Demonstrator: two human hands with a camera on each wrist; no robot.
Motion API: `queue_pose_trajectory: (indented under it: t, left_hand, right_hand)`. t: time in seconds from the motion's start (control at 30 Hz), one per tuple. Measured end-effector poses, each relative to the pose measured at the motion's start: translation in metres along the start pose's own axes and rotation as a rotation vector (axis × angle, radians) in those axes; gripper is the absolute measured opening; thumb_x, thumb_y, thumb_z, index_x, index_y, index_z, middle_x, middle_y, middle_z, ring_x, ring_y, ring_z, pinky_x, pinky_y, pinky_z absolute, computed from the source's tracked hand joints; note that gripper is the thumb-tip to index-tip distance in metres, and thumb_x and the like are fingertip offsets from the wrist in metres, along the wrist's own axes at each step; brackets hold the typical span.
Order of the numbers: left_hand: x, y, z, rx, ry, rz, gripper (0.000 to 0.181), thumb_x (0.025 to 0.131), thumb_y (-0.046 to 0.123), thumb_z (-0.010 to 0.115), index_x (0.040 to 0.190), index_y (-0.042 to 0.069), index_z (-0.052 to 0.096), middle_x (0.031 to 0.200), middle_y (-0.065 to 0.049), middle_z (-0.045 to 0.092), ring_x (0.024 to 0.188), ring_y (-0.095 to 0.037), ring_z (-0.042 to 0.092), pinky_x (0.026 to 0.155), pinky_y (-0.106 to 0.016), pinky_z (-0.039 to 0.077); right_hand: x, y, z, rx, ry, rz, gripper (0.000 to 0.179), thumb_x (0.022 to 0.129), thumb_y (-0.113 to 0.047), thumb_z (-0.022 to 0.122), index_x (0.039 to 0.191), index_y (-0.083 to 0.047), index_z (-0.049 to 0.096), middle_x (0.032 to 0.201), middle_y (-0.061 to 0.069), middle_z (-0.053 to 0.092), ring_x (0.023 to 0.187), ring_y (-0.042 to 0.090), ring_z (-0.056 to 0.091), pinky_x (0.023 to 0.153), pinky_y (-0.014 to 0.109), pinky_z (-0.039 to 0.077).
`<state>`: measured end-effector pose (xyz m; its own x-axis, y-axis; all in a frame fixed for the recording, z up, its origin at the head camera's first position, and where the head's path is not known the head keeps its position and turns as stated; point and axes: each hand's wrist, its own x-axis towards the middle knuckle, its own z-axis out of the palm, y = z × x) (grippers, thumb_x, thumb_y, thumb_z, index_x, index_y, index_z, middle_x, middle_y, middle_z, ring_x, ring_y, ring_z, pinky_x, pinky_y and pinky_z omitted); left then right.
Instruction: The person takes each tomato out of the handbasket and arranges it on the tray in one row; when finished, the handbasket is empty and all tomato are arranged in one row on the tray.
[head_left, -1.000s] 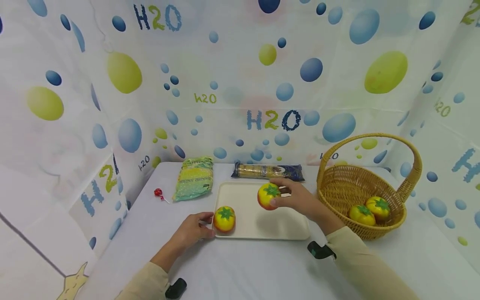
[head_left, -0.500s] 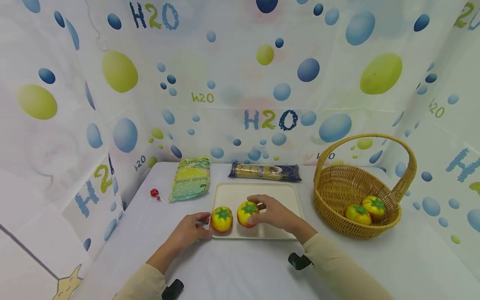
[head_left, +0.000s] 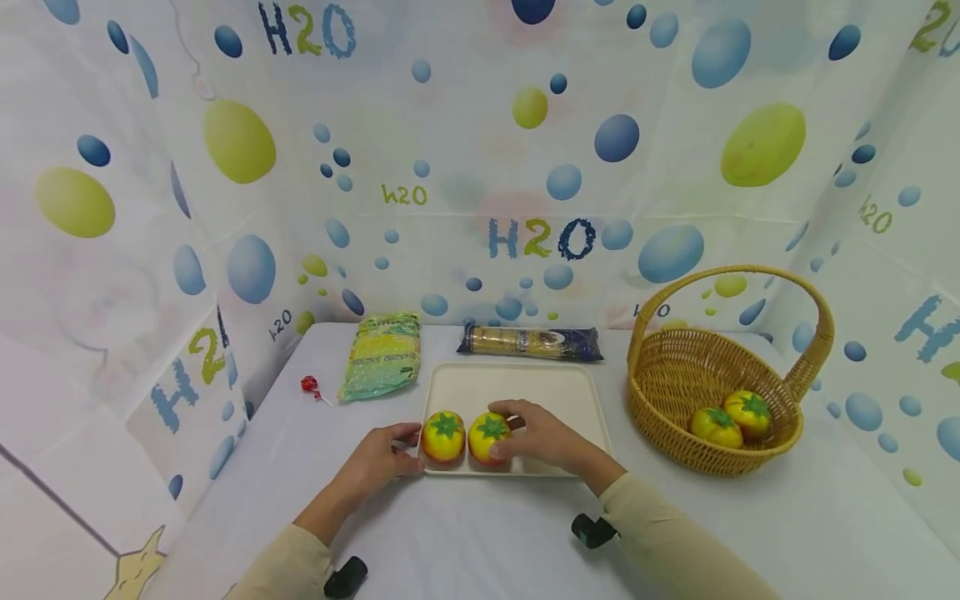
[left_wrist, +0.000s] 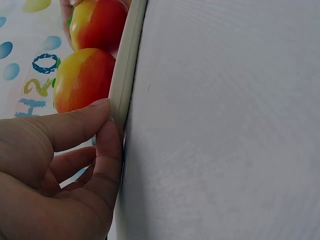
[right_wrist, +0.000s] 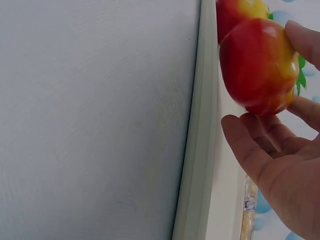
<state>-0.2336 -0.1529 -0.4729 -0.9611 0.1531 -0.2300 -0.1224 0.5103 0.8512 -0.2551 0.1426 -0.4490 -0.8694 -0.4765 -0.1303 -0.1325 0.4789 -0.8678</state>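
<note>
My right hand (head_left: 536,435) holds a yellow-and-red toy persimmon (head_left: 489,437) with a green leafy top, low over the cream tray (head_left: 555,392). In the right wrist view, thumb and a finger pinch this persimmon (right_wrist: 257,67) from both sides, and the other fingers spread below it. A second persimmon (head_left: 443,438) sits at the tray's left front corner, just left of the held one. My left hand (head_left: 378,461) is at that corner; in the left wrist view, its thumb and fingertips (left_wrist: 102,107) pinch the tray's rim (left_wrist: 127,65) close by the corner persimmon (left_wrist: 85,80).
A wicker basket (head_left: 675,367) with a tall handle stands at the right, holding two more persimmons (head_left: 716,427). Behind the tray lie a green-yellow bag (head_left: 382,357) and a long pasta packet (head_left: 528,342). A red lollipop (head_left: 310,385) lies at the left. A printed curtain hangs behind.
My right hand has carried its persimmon left and down, from above the tray's middle to beside the corner persimmon. The left hand has stayed at the tray's corner.
</note>
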Motion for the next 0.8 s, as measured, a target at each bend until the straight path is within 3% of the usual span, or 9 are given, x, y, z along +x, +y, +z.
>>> queue_pose_trajectory:
  t: [0.8]
  left_hand:
    - [0.0004,0.0019,0.0006,-0.014,0.004,0.001,0.064,0.083,0.005,0.082,0.143,0.007,0.058,0.125,-0.009,0.065,0.089,-0.020,0.059,0.086,-0.032,0.057]
  right_hand:
    - [0.0002,0.0019,0.0061,-0.015,-0.024,0.010,0.072,0.090,-0.031,0.078,0.152,-0.010,0.047,0.150,0.008,0.052,0.130,0.031,0.054,0.110,0.051,0.044]
